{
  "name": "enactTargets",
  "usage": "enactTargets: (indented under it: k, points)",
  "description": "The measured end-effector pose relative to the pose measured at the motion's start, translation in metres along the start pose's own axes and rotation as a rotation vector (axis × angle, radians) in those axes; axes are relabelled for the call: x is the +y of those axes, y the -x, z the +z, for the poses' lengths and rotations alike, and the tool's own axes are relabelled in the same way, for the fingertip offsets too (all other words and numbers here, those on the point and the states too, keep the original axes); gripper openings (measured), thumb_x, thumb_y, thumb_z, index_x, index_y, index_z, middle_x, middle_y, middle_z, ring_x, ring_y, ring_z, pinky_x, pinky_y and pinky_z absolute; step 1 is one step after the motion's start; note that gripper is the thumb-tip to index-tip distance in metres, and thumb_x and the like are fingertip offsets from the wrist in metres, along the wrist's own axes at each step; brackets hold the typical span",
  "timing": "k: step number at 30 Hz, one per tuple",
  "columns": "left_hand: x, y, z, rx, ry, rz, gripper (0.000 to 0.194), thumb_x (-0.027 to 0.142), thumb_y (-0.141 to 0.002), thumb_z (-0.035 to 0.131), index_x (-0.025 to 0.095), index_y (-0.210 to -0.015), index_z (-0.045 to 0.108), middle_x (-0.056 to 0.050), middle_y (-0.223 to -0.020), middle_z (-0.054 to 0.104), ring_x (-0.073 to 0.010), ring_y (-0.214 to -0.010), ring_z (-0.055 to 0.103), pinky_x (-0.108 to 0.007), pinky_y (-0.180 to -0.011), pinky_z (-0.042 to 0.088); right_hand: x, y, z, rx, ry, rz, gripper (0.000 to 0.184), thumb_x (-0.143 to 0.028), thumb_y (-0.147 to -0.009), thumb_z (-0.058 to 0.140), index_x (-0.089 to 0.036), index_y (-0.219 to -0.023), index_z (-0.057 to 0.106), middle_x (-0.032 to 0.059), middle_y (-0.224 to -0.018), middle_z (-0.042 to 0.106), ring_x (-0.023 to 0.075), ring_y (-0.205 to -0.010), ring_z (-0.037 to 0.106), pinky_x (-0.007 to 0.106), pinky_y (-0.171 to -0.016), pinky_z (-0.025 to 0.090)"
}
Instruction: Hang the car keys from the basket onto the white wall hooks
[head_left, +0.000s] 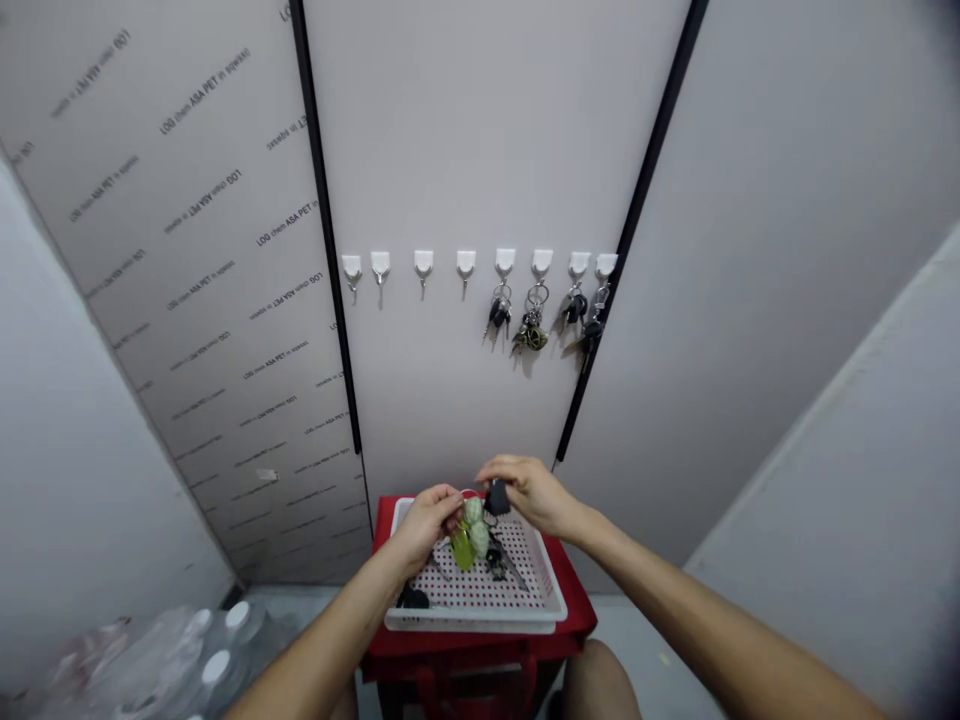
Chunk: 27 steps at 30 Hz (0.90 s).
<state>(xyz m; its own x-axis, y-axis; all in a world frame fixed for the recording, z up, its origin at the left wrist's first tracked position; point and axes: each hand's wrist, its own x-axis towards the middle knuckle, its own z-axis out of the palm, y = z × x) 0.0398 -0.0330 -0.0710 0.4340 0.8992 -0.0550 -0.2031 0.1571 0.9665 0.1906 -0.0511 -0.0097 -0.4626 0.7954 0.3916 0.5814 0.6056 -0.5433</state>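
Above a white perforated basket (551,590), my two hands hold a bunch of keys between them. My left hand (429,520) is closed in a pinch at the bunch's left side, by a pale green braided charm (477,528) and a yellow-green tag (462,548). Between the fingers and thumb of my right hand (529,490) is a black key fob (496,497) on the same bunch. Dark keys (496,560) hang or lie just below; I cannot tell which. Another black key (414,597) lies in the basket's near left corner.
Several white hooks (466,264) run in a row along the grey wall panel. Key bunches (532,330) hang from the right-hand ones; the left-hand hooks are bare. The basket stands on a red surface (574,600). Clear plastic bottles (225,660) stand at lower left.
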Motion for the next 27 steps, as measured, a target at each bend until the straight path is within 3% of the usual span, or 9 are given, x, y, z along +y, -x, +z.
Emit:
enactTargets:
  k: [3, 6, 8, 12, 18, 22, 27]
  points:
    - [0.01, -0.003, -0.001, 0.055, -0.06, 0.045, 0.015, 0.027, -0.057, 0.051, 0.014, -0.06, 0.044, 0.006, -0.047, 0.043, -0.0028, -0.04, 0.035, -0.015, -0.041, 0.026, 0.001, -0.018, -0.017, 0.152, -0.133, 0.277, 0.023, -0.02, -0.067, 0.037, -0.012, -0.077, 0.057, 0.0007, -0.053, 0.052, 0.0074, -0.048, 0.046, 0.019, -0.047, 0.038]
    - [0.031, -0.012, 0.008, 0.075, -0.108, 0.207, 0.023, 0.021, -0.055, 0.054, 0.014, -0.076, 0.046, 0.0, -0.07, 0.052, -0.0073, -0.062, 0.046, -0.018, -0.056, 0.034, -0.007, -0.038, -0.029, 0.175, -0.342, 0.455, 0.031, -0.03, -0.07, 0.032, -0.01, -0.082, 0.054, -0.005, -0.035, 0.039, 0.0052, -0.031, 0.034, 0.017, -0.031, 0.028]
    - [0.047, -0.019, 0.018, 0.026, -0.144, 0.332, 0.025, 0.019, -0.056, 0.053, 0.014, -0.079, 0.047, -0.003, -0.079, 0.052, -0.009, -0.073, 0.046, -0.019, -0.065, 0.034, -0.016, -0.052, -0.032, 0.182, -0.43, 0.455, 0.031, -0.03, -0.07, 0.032, -0.009, -0.083, 0.052, -0.0058, -0.033, 0.038, 0.005, -0.028, 0.033, 0.017, -0.029, 0.027]
    - [0.075, -0.037, 0.033, -0.002, -0.171, 0.438, 0.011, 0.022, -0.066, 0.041, 0.013, -0.067, 0.047, 0.001, -0.059, 0.048, -0.0055, -0.054, 0.043, -0.017, -0.054, 0.034, -0.031, -0.076, -0.036, 0.271, -0.406, 0.371, 0.026, -0.027, -0.069, 0.034, -0.01, -0.079, 0.051, -0.0052, -0.038, 0.042, 0.0043, -0.028, 0.035, 0.016, -0.03, 0.03]
    - [0.118, -0.061, 0.042, 0.11, -0.233, 0.413, 0.018, 0.026, -0.068, 0.036, 0.013, -0.065, 0.048, 0.003, -0.049, 0.045, -0.0048, -0.043, 0.042, -0.016, -0.045, 0.032, -0.033, -0.123, -0.069, 0.487, -0.056, 0.304, 0.026, -0.028, -0.068, 0.033, -0.011, -0.069, 0.053, 0.0009, -0.054, 0.052, 0.0046, -0.034, 0.041, 0.017, -0.033, 0.033]
    - [0.149, -0.074, 0.047, 0.158, -0.25, 0.43, 0.02, 0.026, -0.07, 0.035, 0.013, -0.063, 0.047, 0.003, -0.047, 0.046, -0.0051, -0.04, 0.042, -0.016, -0.042, 0.032, -0.036, -0.154, -0.09, 0.611, 0.359, 0.313, 0.033, -0.03, -0.069, 0.03, -0.013, -0.062, 0.056, 0.0044, -0.054, 0.055, 0.012, -0.053, 0.051, 0.022, -0.052, 0.039]
    - [0.164, -0.085, 0.044, 0.185, -0.305, 0.39, 0.021, 0.026, -0.07, 0.033, 0.012, -0.063, 0.047, 0.002, -0.046, 0.046, -0.0056, -0.037, 0.041, -0.017, -0.038, 0.031, -0.043, -0.175, -0.095, 0.536, 0.572, 0.485, 0.037, -0.032, -0.071, 0.026, -0.013, -0.074, 0.058, 0.01, -0.073, 0.058, 0.0184, -0.075, 0.052, 0.025, -0.062, 0.038]
